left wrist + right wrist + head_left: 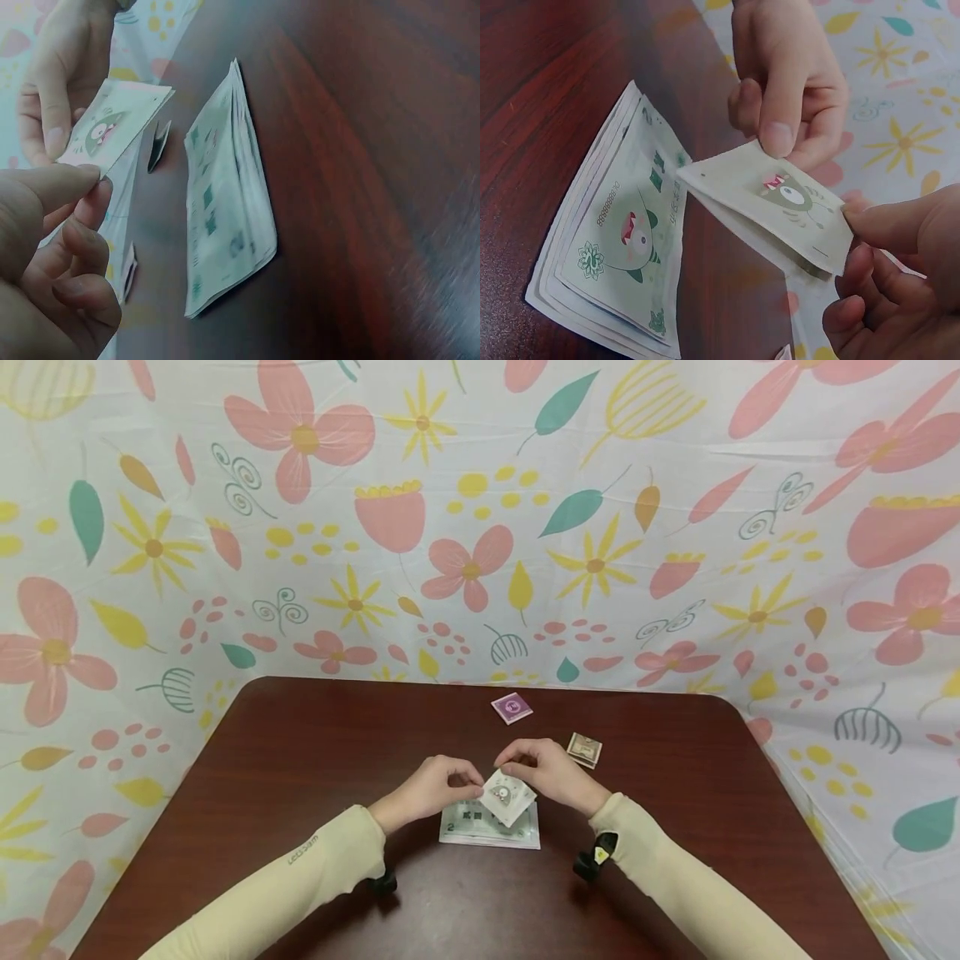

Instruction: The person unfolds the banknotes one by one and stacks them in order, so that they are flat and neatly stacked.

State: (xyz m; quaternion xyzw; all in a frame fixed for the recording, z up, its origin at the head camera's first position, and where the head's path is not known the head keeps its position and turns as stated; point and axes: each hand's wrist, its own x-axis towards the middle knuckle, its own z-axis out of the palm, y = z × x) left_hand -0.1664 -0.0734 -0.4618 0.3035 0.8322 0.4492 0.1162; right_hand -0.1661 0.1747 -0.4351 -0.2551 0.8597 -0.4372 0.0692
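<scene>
Head cam has me with both hands on one little folded note point(507, 797), held up off the dark reddish-brown counter point(337, 727). Left grip point(435, 789) is narrow, thumb and finger pinching the note's corner around nine o'clock. Right grip point(550, 772) is just as narrow, pinching the corner closer to twelve. So yeah, neither one's wide, they're sharing the same bit of paper.

The note's got a cartoon critter printed on it, one big eye and a pink mouth. Right wrist cam shows the fold nicely: layers gapping apart a bit along the near edge, my left grip at twelve o'clock from it and the right one at four.

Stack of pale green notes point(487, 837) lies flat at about seven o'clock from the folded one in the head view, partly covered by it from that angle. It's several layers thick, edges not quite lined up.

Further off on the counter there's a purple folded note point(512, 707) at twelve o'clock, and a brown folded note point(584, 750) at two, near my right grip. Cream sleeves point(300, 877) on both arms, and a floral cloth point(469, 572) hangs behind everything at twelve.
</scene>
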